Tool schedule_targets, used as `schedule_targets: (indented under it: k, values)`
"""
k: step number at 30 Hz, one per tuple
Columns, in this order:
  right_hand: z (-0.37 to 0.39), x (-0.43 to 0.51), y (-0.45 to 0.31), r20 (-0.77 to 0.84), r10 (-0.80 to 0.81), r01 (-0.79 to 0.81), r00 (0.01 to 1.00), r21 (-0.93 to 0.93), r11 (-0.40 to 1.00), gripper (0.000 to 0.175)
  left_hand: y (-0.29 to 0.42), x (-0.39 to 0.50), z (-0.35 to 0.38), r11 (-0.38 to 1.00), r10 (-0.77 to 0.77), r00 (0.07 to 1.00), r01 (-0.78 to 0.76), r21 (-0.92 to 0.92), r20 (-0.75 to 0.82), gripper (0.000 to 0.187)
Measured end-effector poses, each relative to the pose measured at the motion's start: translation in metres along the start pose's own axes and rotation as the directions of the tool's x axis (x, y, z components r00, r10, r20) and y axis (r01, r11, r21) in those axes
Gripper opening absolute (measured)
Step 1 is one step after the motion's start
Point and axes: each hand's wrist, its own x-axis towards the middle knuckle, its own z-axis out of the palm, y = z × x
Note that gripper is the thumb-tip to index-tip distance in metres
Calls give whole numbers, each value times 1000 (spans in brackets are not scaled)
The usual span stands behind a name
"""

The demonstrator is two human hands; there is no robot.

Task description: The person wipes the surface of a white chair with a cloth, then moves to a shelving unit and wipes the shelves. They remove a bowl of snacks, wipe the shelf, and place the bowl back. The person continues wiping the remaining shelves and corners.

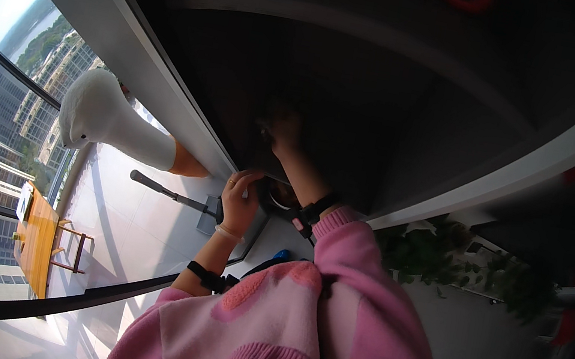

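Observation:
My right hand [286, 127] reaches into a dark cabinet-like space [348, 87], its fingers lost in deep shadow. Something small with a faint glint [263, 128] shows by those fingertips, but it is too dark to tell what it is or whether I hold it. With bent fingers, my left hand [240, 200] is at the near left corner of the pale frame [199, 125] around the dark space. Whether it grips the edge is unclear. Below my right wrist, a rounded object [282, 194] with a light rim is partly hidden.
On the left stand a white bird-shaped figure [105, 112] with an orange part, a long-handled tool [166, 190], perhaps a dustpan, and a wooden table [37, 234] by large windows. Leafy plants [424, 251] lie right. A red ring-shaped thing [468, 4] shows at the top.

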Motion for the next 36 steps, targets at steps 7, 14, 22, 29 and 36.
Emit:
schedule_targets:
  k: [7,14,22,29,36]
  values:
    - [81,-5,-103,142,-810,802,568,-318,506,49,9,4,1,999,39,998,-39,-7,-39,34]
    - [47,88,-55,122,-774,635,622,500,589,49,2,4,-6,1000,8,999,-8,-8,-39,32]
    - [-42,129,96,-43,-607,331,793,-807,489,43,13,18,21,994,19,1000,-18,-107,4,30]
    - [-70,120,43,322,-240,301,916,-946,-121,34,2,8,4,997,54,998,-55,-54,-30,32]
    - [-76,92,93,354,-472,102,808,-872,-479,34,9,13,8,995,6,1000,-8,-95,-21,29]
